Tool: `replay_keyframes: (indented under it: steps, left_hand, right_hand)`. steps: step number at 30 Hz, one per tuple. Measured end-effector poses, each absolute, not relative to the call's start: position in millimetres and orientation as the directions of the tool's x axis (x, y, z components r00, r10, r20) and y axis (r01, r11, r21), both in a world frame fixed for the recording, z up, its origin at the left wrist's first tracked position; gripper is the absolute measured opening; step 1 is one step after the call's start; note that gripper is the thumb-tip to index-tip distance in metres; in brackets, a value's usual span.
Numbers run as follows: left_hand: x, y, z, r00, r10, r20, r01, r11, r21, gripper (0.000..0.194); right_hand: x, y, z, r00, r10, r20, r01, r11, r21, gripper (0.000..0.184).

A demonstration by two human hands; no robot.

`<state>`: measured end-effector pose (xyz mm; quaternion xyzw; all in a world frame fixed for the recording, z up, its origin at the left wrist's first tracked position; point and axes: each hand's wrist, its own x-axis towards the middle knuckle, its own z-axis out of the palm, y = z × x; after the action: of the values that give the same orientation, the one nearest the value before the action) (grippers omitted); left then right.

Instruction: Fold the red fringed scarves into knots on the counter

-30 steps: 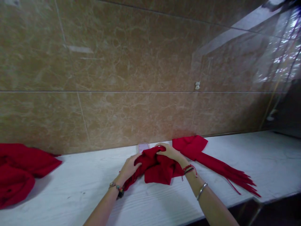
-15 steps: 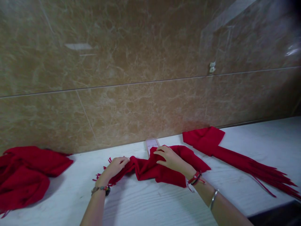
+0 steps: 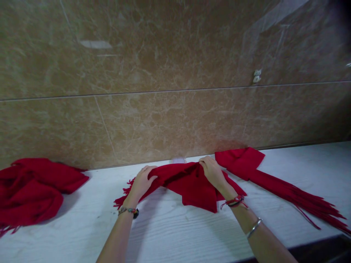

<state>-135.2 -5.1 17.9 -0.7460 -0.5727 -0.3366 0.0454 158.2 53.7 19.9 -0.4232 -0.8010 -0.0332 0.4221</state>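
A red fringed scarf [image 3: 192, 186] lies bunched and partly folded in front of me, one end tapering to tassels at the left. My left hand [image 3: 141, 182] is closed over its upper left part, near the fringe, with some fingertips hidden by the cloth. At the scarf's upper right edge, my right hand [image 3: 212, 171] pinches a fold between thumb and fingers. Between the hands the cloth is stretched into a raised band. Behind it a pale printed card or packet [image 3: 178, 160] shows only its top edge.
A second red scarf [image 3: 252, 168] lies folded at the right, its fringe [image 3: 320, 208] trailing toward the front. More red cloth [image 3: 30, 193] is heaped at the left. The white wood-grain table [image 3: 170, 237] meets a brown marbled wall [image 3: 164, 124] at the back.
Both hands have shifted, the right moving up to the scarf's far edge. The scarf's upper edge is lifted and spread backward, covering most of the pale card. The view has shifted slightly.
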Motion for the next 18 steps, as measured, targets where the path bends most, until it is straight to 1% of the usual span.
replay_keyframes:
  steps: [2,4,5,7,8,10,12,14,16,18]
  left_hand:
    - [-132,-8,25,0.063,0.781,0.622,0.860,-0.358,0.363,0.027]
    - [-127,-10,28,0.035,0.773,0.633,0.815,-0.388,0.430,0.024]
    - [-123,-11,28,0.031,0.782,0.623,0.787,-0.403,0.467,0.023]
    - [-116,-12,26,0.044,0.805,0.592,0.739,-0.424,0.523,0.022]
    - [-112,-11,24,0.052,0.814,0.579,0.734,-0.424,0.530,0.022]
    - [-106,-10,19,0.045,0.822,0.568,0.781,-0.384,0.493,0.025]
    - [-104,-9,13,0.026,0.839,0.544,0.863,-0.293,0.411,0.030]
    - [-104,-7,9,0.043,0.884,0.466,0.913,-0.225,0.342,0.030]
    - [-106,-6,6,0.056,0.910,0.411,0.927,-0.201,0.318,0.028]
    - [-108,-6,6,0.024,0.894,0.448,0.937,-0.177,0.302,0.030]
  right_hand:
    - [160,48,26,-0.348,0.698,0.626,0.655,0.659,-0.370,0.022]
    - [157,40,28,-0.456,0.723,0.520,0.597,0.681,-0.424,0.020]
    - [154,36,28,-0.488,0.718,0.497,0.574,0.692,-0.438,0.019]
    - [145,28,26,-0.507,0.679,0.530,0.528,0.731,-0.432,0.017]
    - [139,25,25,-0.510,0.649,0.565,0.506,0.758,-0.413,0.020]
    - [130,20,21,-0.544,0.598,0.588,0.480,0.797,-0.367,0.031]
    - [124,17,17,-0.593,0.594,0.543,0.498,0.801,-0.332,0.036]
    - [122,16,13,-0.641,0.612,0.462,0.522,0.790,-0.322,0.031]
    - [123,17,12,-0.696,0.601,0.393,0.507,0.799,-0.323,0.024]
    - [125,18,11,-0.738,0.573,0.356,0.472,0.816,-0.334,0.019]
